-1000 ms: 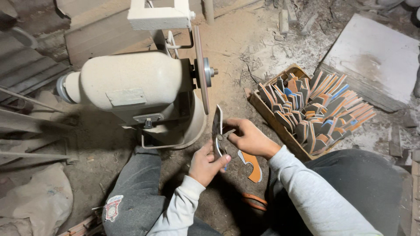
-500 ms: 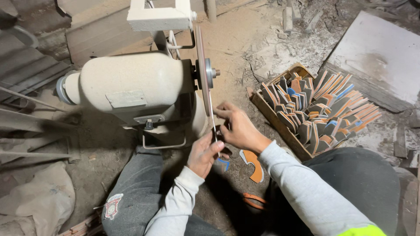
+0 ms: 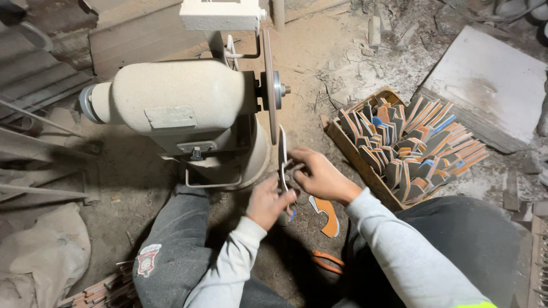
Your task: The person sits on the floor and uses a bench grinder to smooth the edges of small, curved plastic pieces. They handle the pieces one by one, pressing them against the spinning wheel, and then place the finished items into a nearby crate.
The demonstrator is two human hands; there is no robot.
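Workpiece: thin flat sole-shaped cutout point(image 3: 282, 154), seen edge-on, held upright between both hands just under the lower edge of the grinding disc; whether it touches the disc cannot be told.
Right hand: right hand point(image 3: 319, 175) closed around the cutout's middle from the right, fingers curled in towards the disc, thumb side up.
Left hand: left hand point(image 3: 267, 202) closed on the lower end of the cutout, fingers wrapped about it, a bit of blue showing at the fingertips.
Grinding disc: thin round disc point(image 3: 270, 94) standing vertical, edge towards the camera, on a short shaft with a nut at its centre.
Motor: bulky cream-coloured motor housing point(image 3: 171, 102) lying sideways to the left of the disc, on a rounded base, with a wire loop below it.
Guard: white box-shaped part point(image 3: 220, 14) above the disc.
Floor piece: orange sole-shaped cutout point(image 3: 326, 215) lying flat on the dusty floor point(image 3: 319, 51), just below the right wrist.
Second floor piece: narrow orange strip point(image 3: 328, 262) lower down, between the knees.
Box: wooden box point(image 3: 357, 162) to the right of the hands, packed with upright cutouts in orange, blue and dark grey point(image 3: 414, 148).
Slab: pale flat slab point(image 3: 485, 85) beyond the box, top right.
Clothing: grey sleeves and dark grey trousers, knees either side of the hands.
Left edge: crumpled sack point(image 3: 40, 256) and metal rods point(image 3: 34, 142).
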